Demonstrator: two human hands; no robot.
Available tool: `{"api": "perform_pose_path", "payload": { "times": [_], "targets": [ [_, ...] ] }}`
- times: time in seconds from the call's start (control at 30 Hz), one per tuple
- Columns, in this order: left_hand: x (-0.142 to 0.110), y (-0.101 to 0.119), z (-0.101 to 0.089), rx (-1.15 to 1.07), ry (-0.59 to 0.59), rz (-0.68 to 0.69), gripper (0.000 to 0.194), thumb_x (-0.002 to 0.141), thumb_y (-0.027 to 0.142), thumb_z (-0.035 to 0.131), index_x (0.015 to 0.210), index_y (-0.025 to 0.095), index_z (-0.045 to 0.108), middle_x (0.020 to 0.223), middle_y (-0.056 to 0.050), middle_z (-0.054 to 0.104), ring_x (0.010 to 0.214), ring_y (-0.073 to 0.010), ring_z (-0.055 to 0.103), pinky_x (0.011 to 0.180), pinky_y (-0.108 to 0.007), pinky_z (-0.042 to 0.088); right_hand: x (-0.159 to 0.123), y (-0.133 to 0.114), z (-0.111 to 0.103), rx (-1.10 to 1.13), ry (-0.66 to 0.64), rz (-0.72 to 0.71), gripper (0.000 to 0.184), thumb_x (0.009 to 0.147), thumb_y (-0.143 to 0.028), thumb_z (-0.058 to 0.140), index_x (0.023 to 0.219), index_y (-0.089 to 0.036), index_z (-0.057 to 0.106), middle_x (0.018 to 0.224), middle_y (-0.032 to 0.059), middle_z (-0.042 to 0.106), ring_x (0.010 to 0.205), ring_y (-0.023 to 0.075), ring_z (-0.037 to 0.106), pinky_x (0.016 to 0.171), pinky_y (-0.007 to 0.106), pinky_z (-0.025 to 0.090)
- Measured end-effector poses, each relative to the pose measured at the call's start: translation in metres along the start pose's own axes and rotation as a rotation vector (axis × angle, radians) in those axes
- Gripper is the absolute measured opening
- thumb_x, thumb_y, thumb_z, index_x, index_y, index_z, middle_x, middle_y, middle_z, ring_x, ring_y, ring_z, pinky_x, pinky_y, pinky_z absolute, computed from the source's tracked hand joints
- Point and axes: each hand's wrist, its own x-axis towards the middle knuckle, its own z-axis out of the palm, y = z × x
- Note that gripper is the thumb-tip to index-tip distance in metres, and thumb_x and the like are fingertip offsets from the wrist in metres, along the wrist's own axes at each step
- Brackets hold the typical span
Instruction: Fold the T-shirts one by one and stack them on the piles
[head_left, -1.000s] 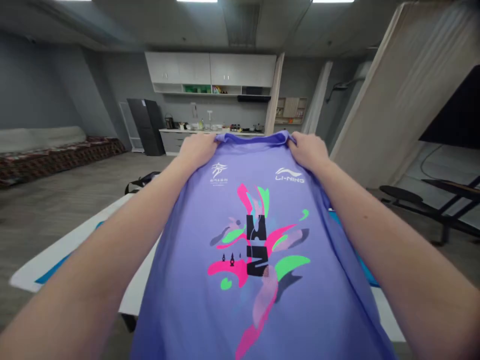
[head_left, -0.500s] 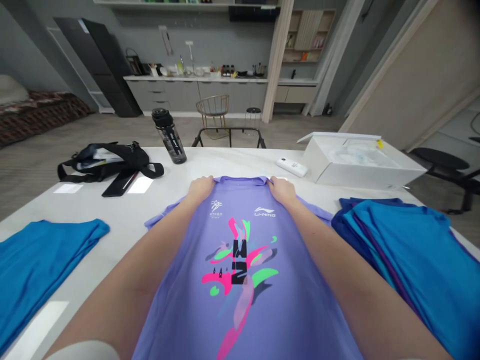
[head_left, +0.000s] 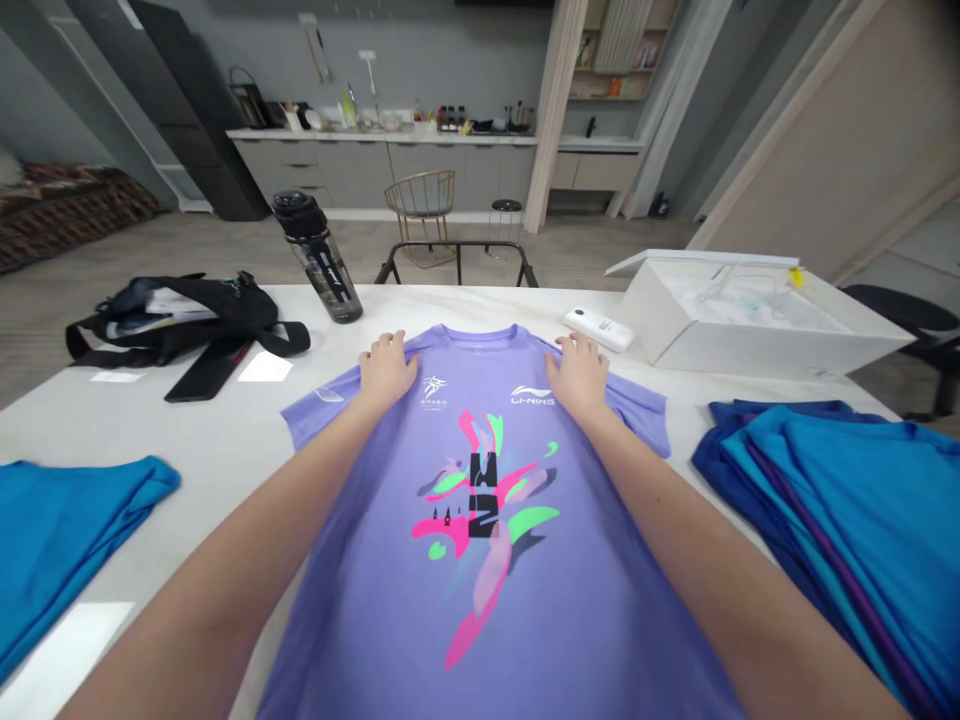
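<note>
A purple T-shirt lies spread out in front of me, its collar toward the far side. On its front are a LI-NING logo, a small white emblem and a pink, green and black print. My left hand rests on the left shoulder of the shirt, fingers stretched out over the cloth. On the opposite shoulder lies my right hand, its fingers also apart and flat. Both short sleeves stick out to the sides beyond my wrists. The lower hem runs out of view at the bottom.
A folded blue shirt is at the left, and a stack of folded shirts at the right. Farther back on the white table are a black bag, a phone, a water bottle, a white device and an open white box.
Both hands have let go of the collar edges and now lie with fingers spread on the shoulders. The shirt lies flatter, its sleeves opened out more. The view has tilted down a little.
</note>
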Motion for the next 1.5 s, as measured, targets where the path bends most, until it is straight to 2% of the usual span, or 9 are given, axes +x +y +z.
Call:
{"api": "perform_pose_path", "payload": {
  "times": [0.1,0.2,0.4,0.53,0.73,0.87,1.17,1.33,1.5],
  "targets": [
    [-0.031,-0.023,-0.011,-0.01,0.007,0.157,0.054,0.097,0.029,0.036,0.15,0.017,0.039,0.158,-0.016,0.037,0.147,-0.0304,0.032,0.121,-0.053,0.02,-0.031,0.022,-0.022,0.012,-0.039,0.099,0.044,0.101,-0.041,0.037,0.13,-0.016,0.059,0.136,0.0193,0.055,0.12,0.0342,0.052,0.099,0.046,0.04],
    [-0.05,-0.049,-0.017,-0.062,-0.139,0.271,0.053,0.1,0.033,0.03,0.149,0.017,0.043,0.16,-0.013,0.037,0.148,-0.0262,0.032,0.123,-0.048,0.019,-0.052,0.049,-0.036,0.054,-0.112,0.192,0.047,0.101,-0.045,0.035,0.126,-0.016,0.063,0.131,0.0191,0.06,0.118,0.0344,0.056,0.097,0.045,0.043],
    [-0.055,-0.102,-0.019,-0.152,-0.374,-0.026,0.065,0.103,0.048,0.013,0.153,0.017,0.039,0.162,-0.01,0.033,0.152,-0.0255,0.025,0.122,-0.048,0.02,-0.055,0.09,-0.025,0.214,-0.298,0.258,0.063,0.103,-0.051,0.023,0.142,-0.01,0.052,0.144,0.0207,0.055,0.136,0.0305,0.049,0.11,0.041,0.036],
    [-0.052,-0.124,-0.021,-0.056,-0.34,0.009,0.062,0.102,0.047,0.019,0.152,0.018,0.041,0.164,-0.01,0.029,0.152,-0.0273,0.023,0.122,-0.048,0.02,-0.047,0.106,-0.019,0.185,-0.317,0.23,0.058,0.105,-0.044,0.021,0.146,-0.014,0.048,0.151,0.0171,0.049,0.142,0.03,0.042,0.113,0.044,0.032],
    [-0.043,-0.105,-0.033,-0.007,-0.174,0.143,0.049,0.098,0.038,0.034,0.133,0.018,0.061,0.14,-0.011,0.06,0.125,-0.0264,0.058,0.111,-0.038,0.039,-0.032,0.097,-0.032,-0.009,-0.176,0.039,0.036,0.097,-0.028,0.047,0.123,-0.015,0.068,0.127,0.015,0.066,0.123,0.0271,0.057,0.105,0.035,0.039],
    [-0.035,-0.08,-0.028,-0.001,-0.17,0.198,0.044,0.097,0.033,0.035,0.123,0.021,0.068,0.128,-0.009,0.068,0.115,-0.0281,0.064,0.101,-0.04,0.049,-0.025,0.082,-0.03,-0.093,-0.271,-0.005,0.033,0.098,-0.029,0.045,0.111,-0.02,0.074,0.119,0.0131,0.068,0.11,0.0267,0.064,0.092,0.034,0.047],
    [-0.011,-0.115,0.013,-0.199,-0.118,0.225,0.046,0.097,0.035,0.037,0.127,0.017,0.066,0.142,-0.009,0.06,0.132,-0.0251,0.055,0.115,-0.038,0.039,-0.006,0.11,-0.014,-0.138,-0.241,0.285,0.043,0.102,-0.036,0.035,0.123,-0.012,0.064,0.119,0.0206,0.067,0.107,0.0308,0.067,0.087,0.039,0.05],
    [-0.013,-0.125,0.014,-0.258,-0.151,0.184,0.051,0.1,0.043,0.033,0.136,0.019,0.06,0.147,-0.007,0.055,0.137,-0.0227,0.05,0.118,-0.038,0.034,-0.006,0.097,-0.011,-0.026,-0.122,0.186,0.045,0.101,-0.03,0.036,0.138,-0.011,0.054,0.132,0.0202,0.062,0.122,0.029,0.059,0.101,0.037,0.045],
    [-0.022,-0.135,0.013,-0.103,-0.248,0.231,0.055,0.102,0.045,0.032,0.148,0.02,0.049,0.158,-0.01,0.041,0.148,-0.0271,0.033,0.122,-0.052,0.022,-0.026,0.082,0.0,0.038,-0.321,0.15,0.068,0.101,-0.061,0.026,0.15,-0.018,0.046,0.155,0.0141,0.044,0.142,0.0341,0.04,0.116,0.052,0.03]
  ]
}}
